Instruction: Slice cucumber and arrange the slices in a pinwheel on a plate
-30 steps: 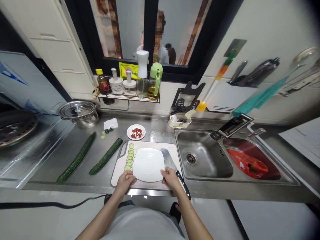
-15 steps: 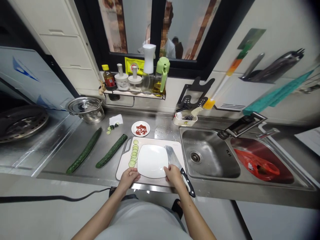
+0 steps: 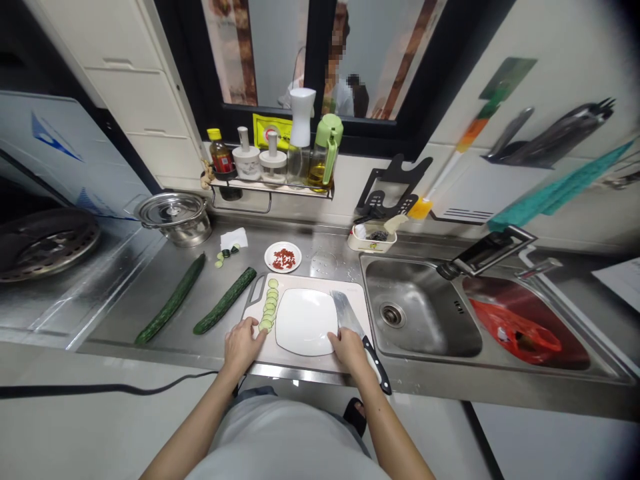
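A white square plate [image 3: 306, 323] lies on the cutting board [image 3: 289, 363]. At its lower right corner, my right hand [image 3: 349, 348] holds the rim between thumb and fingers. My left hand [image 3: 244, 347] is at the board's left edge, thumb and fingers apart, close to the bottom of an overlapping row of cucumber slices [image 3: 269, 308]. Whether its fingertips touch the lowest slice I cannot tell. A knife [image 3: 370, 353] lies right of the plate, its blade on the board and its handle beyond the board's edge, beside my right hand.
Two whole cucumbers [image 3: 225, 301] lie left of the board. Behind it are a small plate [image 3: 269, 261] of chopped red pieces and cucumber ends [image 3: 219, 264] near a white paper [image 3: 234, 239]. A double sink [image 3: 420, 293] with a red bag [image 3: 517, 337] is at right, a lidded pot [image 3: 186, 230] at left.
My left hand has let go of the plate's lower left corner and moved left and slightly up toward the cucumber slices. My right hand stays on the plate's rim.
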The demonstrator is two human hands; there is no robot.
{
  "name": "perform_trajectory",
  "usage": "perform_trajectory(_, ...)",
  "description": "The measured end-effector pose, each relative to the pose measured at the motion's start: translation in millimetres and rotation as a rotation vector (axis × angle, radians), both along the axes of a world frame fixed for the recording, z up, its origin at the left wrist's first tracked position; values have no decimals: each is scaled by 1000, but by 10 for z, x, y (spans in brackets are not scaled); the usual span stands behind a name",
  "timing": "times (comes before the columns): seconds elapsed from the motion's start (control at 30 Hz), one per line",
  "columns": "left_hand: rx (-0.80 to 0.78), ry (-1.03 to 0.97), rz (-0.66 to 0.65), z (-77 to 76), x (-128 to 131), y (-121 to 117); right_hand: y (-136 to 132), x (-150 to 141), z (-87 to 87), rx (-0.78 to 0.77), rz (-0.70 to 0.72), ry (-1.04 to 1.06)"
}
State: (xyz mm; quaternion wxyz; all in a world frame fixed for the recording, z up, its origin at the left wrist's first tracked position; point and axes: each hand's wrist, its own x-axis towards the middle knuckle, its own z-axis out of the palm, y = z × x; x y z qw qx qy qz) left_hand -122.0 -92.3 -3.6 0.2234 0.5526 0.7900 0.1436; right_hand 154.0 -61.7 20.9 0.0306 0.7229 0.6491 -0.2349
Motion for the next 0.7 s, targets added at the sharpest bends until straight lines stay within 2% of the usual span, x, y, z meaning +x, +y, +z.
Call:
perform_trajectory(0.17, 58, -44, 24, -85, 51, 18, -1, 2, 32, -17, 17, -15)
perform_trajectory(0.27, 136, -151, 50, -139, 53, -3, 3, 0, 24, -15, 28, -14)
perform_trajectory(0.4, 164, -352, 137, -153, 52, 1, -5, -9, 39, -8, 41, -23)
perform_trajectory(0.5, 214, -614, 182, -67, 68, 56, -8, 0, 125, 0, 38, -37)
perform_trajectory(0.6, 199, -883, 218, 114, 124, 136, 24, 16, 294, 42, -7, -6)
perform_trajectory(0.7, 196, -1023, 182, 337, 219, 215, 96, -11, 508, 143, 26, 221)
